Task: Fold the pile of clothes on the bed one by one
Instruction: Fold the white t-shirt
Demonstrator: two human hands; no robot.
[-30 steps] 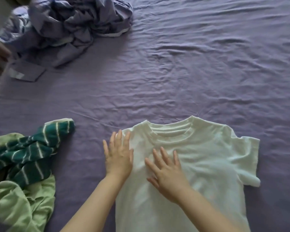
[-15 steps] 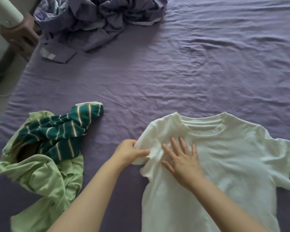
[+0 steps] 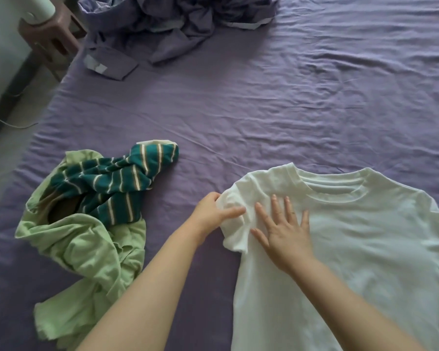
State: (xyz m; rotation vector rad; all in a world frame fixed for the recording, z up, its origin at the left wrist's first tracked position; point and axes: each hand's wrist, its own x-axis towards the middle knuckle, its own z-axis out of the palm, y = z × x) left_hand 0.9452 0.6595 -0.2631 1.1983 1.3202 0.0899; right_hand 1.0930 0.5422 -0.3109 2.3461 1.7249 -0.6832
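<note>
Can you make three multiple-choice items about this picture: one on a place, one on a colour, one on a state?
1. Where does the striped garment lie?
A. Left of the white T-shirt
B. On top of the T-shirt
C. On the floor

2. What colour is the bed sheet?
A. Grey
B. Purple
C. Yellow

3. What does the left hand do?
A. Lies flat on the sheet
B. Pinches the T-shirt's sleeve
C. Holds the striped garment

Key: 1 A, it lies on the light green garment, left of the T-shirt. 2 B, the sheet is purple all over. 3 B, its thumb and fingers close on the sleeve while the right hand presses flat.
</note>
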